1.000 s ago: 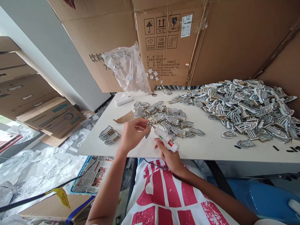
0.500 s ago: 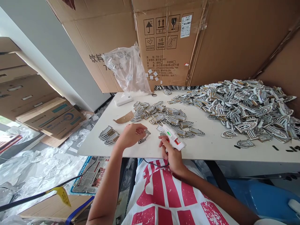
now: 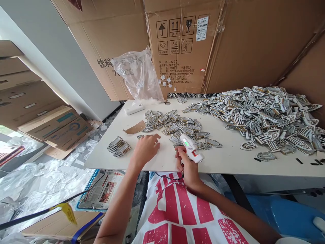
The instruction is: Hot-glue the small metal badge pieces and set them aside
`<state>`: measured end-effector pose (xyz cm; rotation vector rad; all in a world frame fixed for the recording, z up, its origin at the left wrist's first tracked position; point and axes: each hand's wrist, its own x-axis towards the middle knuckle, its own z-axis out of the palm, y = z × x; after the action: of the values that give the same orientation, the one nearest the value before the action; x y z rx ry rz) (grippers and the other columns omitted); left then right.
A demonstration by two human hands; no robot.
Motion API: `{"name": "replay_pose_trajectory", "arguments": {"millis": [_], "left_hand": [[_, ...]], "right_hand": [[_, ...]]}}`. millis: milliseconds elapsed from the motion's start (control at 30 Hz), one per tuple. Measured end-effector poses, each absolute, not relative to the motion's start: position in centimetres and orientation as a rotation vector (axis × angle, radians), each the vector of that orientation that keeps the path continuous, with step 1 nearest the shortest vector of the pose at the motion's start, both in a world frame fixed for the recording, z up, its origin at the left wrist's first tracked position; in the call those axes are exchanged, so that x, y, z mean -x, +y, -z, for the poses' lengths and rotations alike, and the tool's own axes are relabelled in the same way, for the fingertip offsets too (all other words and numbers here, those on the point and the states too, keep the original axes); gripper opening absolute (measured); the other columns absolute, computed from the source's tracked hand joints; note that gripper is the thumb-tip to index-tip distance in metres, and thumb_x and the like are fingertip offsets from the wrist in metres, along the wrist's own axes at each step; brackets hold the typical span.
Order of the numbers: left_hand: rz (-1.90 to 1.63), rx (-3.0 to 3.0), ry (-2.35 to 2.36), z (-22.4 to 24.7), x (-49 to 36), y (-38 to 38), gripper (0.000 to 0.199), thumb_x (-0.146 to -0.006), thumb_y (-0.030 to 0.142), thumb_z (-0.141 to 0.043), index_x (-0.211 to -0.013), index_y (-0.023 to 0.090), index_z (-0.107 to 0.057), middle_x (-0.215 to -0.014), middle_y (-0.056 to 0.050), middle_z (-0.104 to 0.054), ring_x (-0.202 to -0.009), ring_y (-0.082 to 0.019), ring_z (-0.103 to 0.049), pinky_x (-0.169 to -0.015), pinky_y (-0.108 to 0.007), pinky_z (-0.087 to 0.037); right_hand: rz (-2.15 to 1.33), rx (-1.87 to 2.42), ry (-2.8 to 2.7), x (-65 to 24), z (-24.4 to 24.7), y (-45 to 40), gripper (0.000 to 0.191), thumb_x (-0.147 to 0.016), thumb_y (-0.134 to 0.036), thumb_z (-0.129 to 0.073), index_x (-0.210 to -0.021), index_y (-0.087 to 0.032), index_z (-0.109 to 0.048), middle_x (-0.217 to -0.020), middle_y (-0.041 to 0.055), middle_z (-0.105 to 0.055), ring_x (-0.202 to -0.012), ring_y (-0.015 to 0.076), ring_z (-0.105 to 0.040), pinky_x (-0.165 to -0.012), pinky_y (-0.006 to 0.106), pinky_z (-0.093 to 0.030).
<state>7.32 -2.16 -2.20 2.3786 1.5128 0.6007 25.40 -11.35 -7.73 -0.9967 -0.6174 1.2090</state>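
In my right hand (image 3: 187,166) is a white and red hot glue gun (image 3: 190,147) with a green light, its nozzle pointing up and left toward the table pieces. My left hand (image 3: 147,148) hovers low over the white table, thumb and forefinger apart with nothing visible between them. The tip of a grey, arch-shaped piece (image 3: 140,137) shows just beyond the back of that hand, which hides the rest. Left of it sits a small group of similar pieces (image 3: 118,146). A loose cluster of them (image 3: 175,127) spreads out beyond both hands.
A large heap of the pieces (image 3: 269,115) covers the table's right side. Behind stand tall cardboard walls (image 3: 177,61) with a clear plastic bag (image 3: 139,76). A brown paper scrap (image 3: 135,128) and a white object (image 3: 134,109) lie at the left back. Short black sticks (image 3: 315,163) lie far right.
The grey piece that was at my left fingertips is out of them; one now shows behind the hand. My left hand has turned, and the glue gun has shifted slightly right.
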Motion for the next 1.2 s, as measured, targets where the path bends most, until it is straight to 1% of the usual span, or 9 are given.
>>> {"name": "replay_pose_trajectory", "arguments": {"millis": [133,233,467,600,733,833,933,1067,1200], "left_hand": [[-0.593,-2.591,1.171,2.7,-9.9,-2.3,0.05,-0.102,0.011,-0.057,-0.149,0.029,-0.065,-0.145,-0.009,-0.074,-0.128,-0.031,-0.07,-0.106,-0.046,-0.058],[-0.528,-2.677,1.045,3.5,-11.1,-2.2,0.051,-0.108,0.012,-0.052,-0.156,0.028,-0.056,-0.16,-0.007,-0.064,-0.137,-0.03,-0.063,-0.112,-0.048,-0.056],[-0.485,-2.723,1.155,5.0,-11.2,-1.5,0.033,-0.109,0.017,-0.058,-0.141,0.021,-0.064,-0.132,-0.012,-0.072,-0.12,-0.031,-0.068,-0.097,-0.046,-0.06],[-0.533,-2.631,1.201,4.7,-10.7,-1.3,0.017,-0.104,0.025,-0.071,-0.121,0.021,-0.072,-0.117,-0.01,-0.074,-0.109,-0.03,-0.071,-0.092,-0.043,-0.058],[-0.556,-2.45,1.236,4.1,-10.2,-1.2,0.002,-0.095,0.02,-0.077,-0.095,0.022,-0.075,-0.097,-0.004,-0.077,-0.088,-0.024,-0.071,-0.079,-0.037,-0.053],[-0.681,-2.269,1.23,3.8,-10.1,-1.1,0.004,-0.092,0.023,-0.078,-0.09,0.022,-0.074,-0.086,-0.001,-0.077,-0.076,-0.02,-0.068,-0.071,-0.033,-0.05],[-0.875,-1.925,1.235,3.5,-10.1,-0.9,0.02,-0.091,0.039,-0.081,-0.089,0.022,-0.072,-0.075,-0.001,-0.075,-0.066,-0.018,-0.065,-0.063,-0.03,-0.05],[-0.963,-1.513,1.151,2.6,-9.9,-1.0,0.036,-0.084,0.052,-0.088,-0.09,0.019,-0.073,-0.078,-0.004,-0.077,-0.06,-0.015,-0.064,-0.058,-0.028,-0.053],[-0.999,-1.422,1.137,1.4,-9.6,-1.4,0.035,-0.08,0.05,-0.092,-0.087,0.019,-0.076,-0.078,-0.002,-0.075,-0.061,-0.013,-0.063,-0.059,-0.026,-0.055]], "right_hand": [[-1.186,1.012,-0.628,-25.3,7.3,-11.5,0.04,-0.089,-0.06,-0.08,-0.094,-0.022,-0.071,-0.058,-0.0085,-0.052,-0.037,0.0058,-0.034,-0.039,0.023,-0.026],[-1.185,1.036,-0.64,-25.3,7.0,-11.5,0.037,-0.092,-0.059,-0.077,-0.089,-0.023,-0.069,-0.048,-0.0103,-0.045,-0.036,0.0077,-0.034,-0.04,0.023,-0.026],[-1.184,1.036,-0.604,-25.4,7.0,-11.4,0.037,-0.088,-0.057,-0.08,-0.09,-0.022,-0.068,-0.052,-0.0094,-0.05,-0.036,0.0069,-0.033,-0.039,0.023,-0.027],[-1.188,1.034,-0.611,-25.5,7.2,-11.3,0.038,-0.088,-0.058,-0.081,-0.088,-0.023,-0.065,-0.05,-0.0102,-0.048,-0.036,0.0072,-0.033,-0.039,0.023,-0.027],[-1.204,1.042,-0.616,-25.4,7.3,-11.4,0.037,-0.088,-0.058,-0.081,-0.089,-0.023,-0.066,-0.054,-0.0093,-0.051,-0.037,0.0071,-0.034,-0.04,0.024,-0.027],[-1.204,1.043,-0.618,-25.4,7.3,-11.4,0.037,-0.088,-0.057,-0.08,-0.09,-0.023,-0.068,-0.055,-0.0087,-0.052,-0.037,0.0068,-0.034,-0.04,0.024,-0.027],[-1.203,1.047,-0.661,-25.4,7.2,-11.4,0.039,-0.09,-0.059,-0.078,-0.093,-0.021,-0.072,-0.05,-0.0096,-0.048,-0.037,0.0073,-0.032,-0.041,0.025,-0.025],[-1.227,1.034,-0.697,-25.4,7.2,-11.4,0.041,-0.091,-0.061,-0.077,-0.091,-0.02,-0.072,-0.046,-0.0104,-0.044,-0.036,0.0076,-0.029,-0.041,0.024,-0.022],[-1.245,1.044,-0.744,-25.3,7.3,-11.5,0.045,-0.091,-0.065,-0.076,-0.085,-0.021,-0.071,-0.041,-0.0116,-0.038,-0.037,0.0081,-0.026,-0.041,0.024,-0.021]]}}
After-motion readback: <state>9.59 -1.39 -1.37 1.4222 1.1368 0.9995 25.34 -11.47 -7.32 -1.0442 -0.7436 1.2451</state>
